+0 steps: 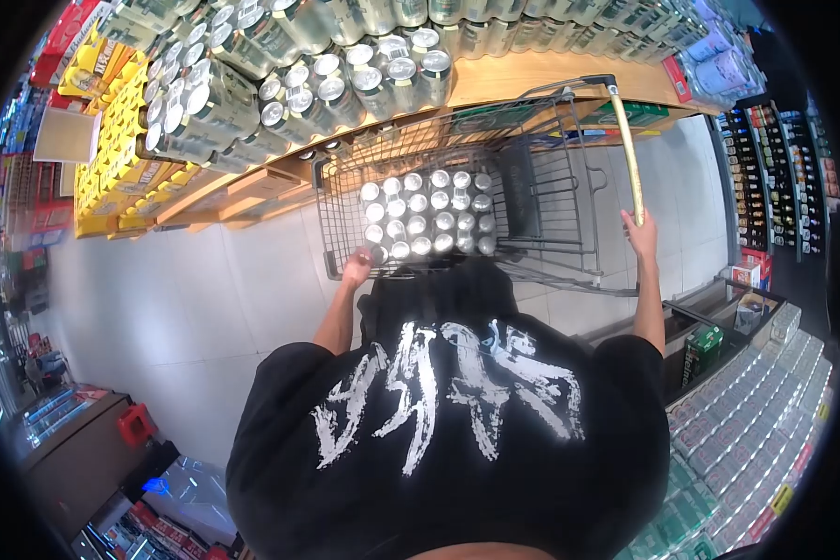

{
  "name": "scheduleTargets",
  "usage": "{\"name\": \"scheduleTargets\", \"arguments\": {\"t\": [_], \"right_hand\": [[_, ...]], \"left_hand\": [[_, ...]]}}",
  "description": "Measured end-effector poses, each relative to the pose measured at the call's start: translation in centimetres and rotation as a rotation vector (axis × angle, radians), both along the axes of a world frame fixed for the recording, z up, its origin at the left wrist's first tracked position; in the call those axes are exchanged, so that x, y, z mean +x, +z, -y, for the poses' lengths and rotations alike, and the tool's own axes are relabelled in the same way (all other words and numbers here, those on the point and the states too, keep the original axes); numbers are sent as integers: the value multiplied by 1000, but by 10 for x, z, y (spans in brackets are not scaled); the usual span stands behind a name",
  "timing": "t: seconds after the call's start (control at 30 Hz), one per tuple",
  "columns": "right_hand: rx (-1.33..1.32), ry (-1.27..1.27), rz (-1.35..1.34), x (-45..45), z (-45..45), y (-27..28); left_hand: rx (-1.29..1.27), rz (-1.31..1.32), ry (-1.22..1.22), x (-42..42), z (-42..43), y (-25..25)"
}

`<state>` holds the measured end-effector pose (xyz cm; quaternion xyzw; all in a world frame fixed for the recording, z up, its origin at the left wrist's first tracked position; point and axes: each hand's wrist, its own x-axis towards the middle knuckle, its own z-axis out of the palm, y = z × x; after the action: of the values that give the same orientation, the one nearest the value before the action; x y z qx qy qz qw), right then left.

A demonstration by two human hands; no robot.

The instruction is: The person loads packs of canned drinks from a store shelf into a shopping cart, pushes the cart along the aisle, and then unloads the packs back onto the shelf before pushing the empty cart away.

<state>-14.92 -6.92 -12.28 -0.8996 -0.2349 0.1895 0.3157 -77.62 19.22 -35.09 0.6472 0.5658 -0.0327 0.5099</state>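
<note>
A wire shopping cart (541, 266) stands sideways in front of me, with shrink-wrapped packs of cans (417, 224) in its basket, their silvery tops facing up. My left hand (357, 267) is curled over the near rim of the basket, close to its left front corner and beside the cans. Its fingertips are partly hidden. At the cart's other end, my right hand (640, 233) wraps around the near end of the pale yellow push handle (624, 140).
Stacked packs of cans (336, 79) fill a wooden display ledge (532, 79) just beyond the cart. Yellow cartons (121, 177) stand at the left. Bottle shelves (775, 177) are at the right, and wrapped can stacks (747, 429) lie close behind my right side.
</note>
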Motion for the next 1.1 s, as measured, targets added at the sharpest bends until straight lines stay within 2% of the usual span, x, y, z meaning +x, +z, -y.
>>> {"name": "scheduleTargets", "arguments": {"t": [0.07,0.1,0.2,0.3,0.33,0.4,0.47,0.57,0.63,0.67,0.7,0.77,0.87,1.1], "right_hand": [[-15,0,-12,-4,-2,7],[-33,17,16,-1,-1,5],[-7,27,60,4,1,-1],[-3,20,78,0,0,-3],[-12,18,85,1,0,-3],[-8,14,74,0,0,-1],[-14,7,86,-1,1,-2],[-85,-9,166,0,0,-7],[-208,-21,262,0,-1,-7],[-225,-28,256,0,0,-8],[-242,-33,253,0,-1,-7],[-259,-36,257,0,-3,-8],[-270,-42,285,-3,-2,-3],[-289,-38,282,-6,-4,1]], "left_hand": [[-32,44,-9,4,7,-11],[-105,-36,-29,8,8,-1],[-141,64,-120,1,12,-10],[-31,97,-106,10,6,4],[11,128,-112,20,2,23],[154,112,-22,69,-4,126],[460,140,6,102,-12,212],[1025,487,213,132,-26,350],[1428,721,152,130,-27,442],[1511,960,222,132,-25,474],[1487,1274,378,135,-16,498],[1640,1452,179,130,-7,534],[1681,1539,-59,126,5,561],[1657,1556,-216,120,17,576]]}}
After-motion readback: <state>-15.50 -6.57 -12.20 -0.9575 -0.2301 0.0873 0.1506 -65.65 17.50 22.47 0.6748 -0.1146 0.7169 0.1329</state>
